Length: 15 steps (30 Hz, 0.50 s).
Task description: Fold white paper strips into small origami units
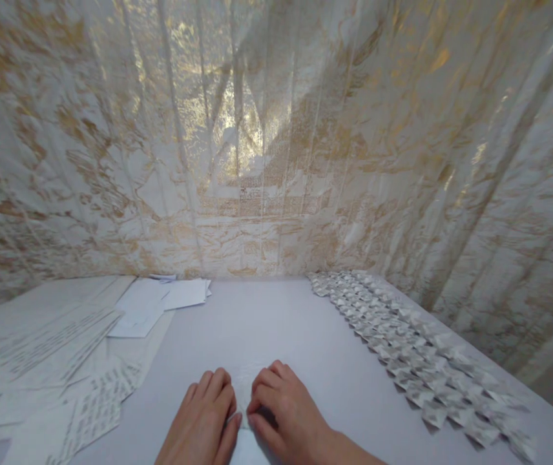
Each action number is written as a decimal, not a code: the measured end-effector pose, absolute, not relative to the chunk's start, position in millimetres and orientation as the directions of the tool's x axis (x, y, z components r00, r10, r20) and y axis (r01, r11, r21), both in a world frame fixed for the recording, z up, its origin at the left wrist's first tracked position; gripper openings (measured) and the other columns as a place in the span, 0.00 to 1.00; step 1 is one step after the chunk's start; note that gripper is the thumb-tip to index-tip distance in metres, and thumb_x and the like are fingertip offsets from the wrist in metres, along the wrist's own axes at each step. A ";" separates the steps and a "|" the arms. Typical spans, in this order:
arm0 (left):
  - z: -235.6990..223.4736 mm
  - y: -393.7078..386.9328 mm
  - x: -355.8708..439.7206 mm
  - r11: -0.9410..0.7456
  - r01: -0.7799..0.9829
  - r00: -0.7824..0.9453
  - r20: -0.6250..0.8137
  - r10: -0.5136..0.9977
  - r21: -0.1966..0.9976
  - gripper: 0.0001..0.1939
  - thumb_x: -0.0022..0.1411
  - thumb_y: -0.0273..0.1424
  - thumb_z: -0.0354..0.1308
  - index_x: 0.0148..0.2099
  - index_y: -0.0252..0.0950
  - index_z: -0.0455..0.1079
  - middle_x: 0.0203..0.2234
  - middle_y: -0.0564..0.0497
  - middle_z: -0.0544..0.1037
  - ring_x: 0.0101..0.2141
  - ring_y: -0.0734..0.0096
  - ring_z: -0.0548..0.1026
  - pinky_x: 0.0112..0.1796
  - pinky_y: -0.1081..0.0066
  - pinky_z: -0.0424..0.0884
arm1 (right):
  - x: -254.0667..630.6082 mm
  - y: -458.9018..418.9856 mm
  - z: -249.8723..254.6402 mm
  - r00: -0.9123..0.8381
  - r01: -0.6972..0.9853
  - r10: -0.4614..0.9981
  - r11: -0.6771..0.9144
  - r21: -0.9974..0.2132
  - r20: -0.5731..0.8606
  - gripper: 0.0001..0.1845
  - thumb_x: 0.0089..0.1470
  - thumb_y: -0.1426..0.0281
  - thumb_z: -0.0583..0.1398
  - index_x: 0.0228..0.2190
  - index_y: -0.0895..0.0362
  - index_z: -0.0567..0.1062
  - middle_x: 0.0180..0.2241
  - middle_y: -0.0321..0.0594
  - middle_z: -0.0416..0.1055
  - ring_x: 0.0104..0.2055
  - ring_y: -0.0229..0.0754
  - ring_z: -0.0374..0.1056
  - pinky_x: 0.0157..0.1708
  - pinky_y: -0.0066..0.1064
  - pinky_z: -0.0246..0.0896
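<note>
Blurred, unreadable lines of text on the papers [95, 403]

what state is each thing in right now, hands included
left hand: fingers curled, at the paper
right hand: fingers curled, at the paper
paper: flat or folded, cannot tell
printed sheets: loose, overlapping
white papers: overlapping
small paper pieces: folded, in rows
curtain: hanging, creased

Curtain [276, 194]: sheer cloth, glossy gold pattern, pleated. Table [257, 323]: matt, smooth, pale. Printed sheets [48, 349] left of left hand [206, 413]: matt paper. Blank slips [187, 294] beyond that hand: smooth white paper. Folded pieces [417, 355] right of right hand [289, 410]: creased paper, matt. Piece between hands [243, 394]: thin paper.
</note>
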State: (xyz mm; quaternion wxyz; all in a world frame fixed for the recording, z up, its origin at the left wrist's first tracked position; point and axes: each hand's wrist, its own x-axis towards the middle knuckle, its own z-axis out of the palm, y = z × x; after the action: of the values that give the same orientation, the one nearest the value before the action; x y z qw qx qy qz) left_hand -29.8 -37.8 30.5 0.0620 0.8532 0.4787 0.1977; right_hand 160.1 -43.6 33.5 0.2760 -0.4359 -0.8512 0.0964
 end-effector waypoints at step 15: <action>31.0 -38.0 -28.6 -0.518 0.776 0.436 0.287 0.853 0.360 0.07 0.65 0.27 0.51 0.33 0.40 0.66 0.34 0.51 0.72 0.37 0.59 0.70 0.40 0.58 0.66 | 168.7 -47.3 24.1 -0.748 0.604 0.491 0.783 0.151 0.446 0.08 0.60 0.69 0.62 0.29 0.55 0.70 0.28 0.35 0.72 0.31 0.41 0.62 0.31 0.36 0.49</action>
State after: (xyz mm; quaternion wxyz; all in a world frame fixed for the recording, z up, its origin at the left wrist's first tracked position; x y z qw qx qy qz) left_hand -28.6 -38.0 31.0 0.0870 0.8429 0.4831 0.2203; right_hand 168.7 -47.3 24.1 0.1953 -0.2962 -0.9238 -0.1442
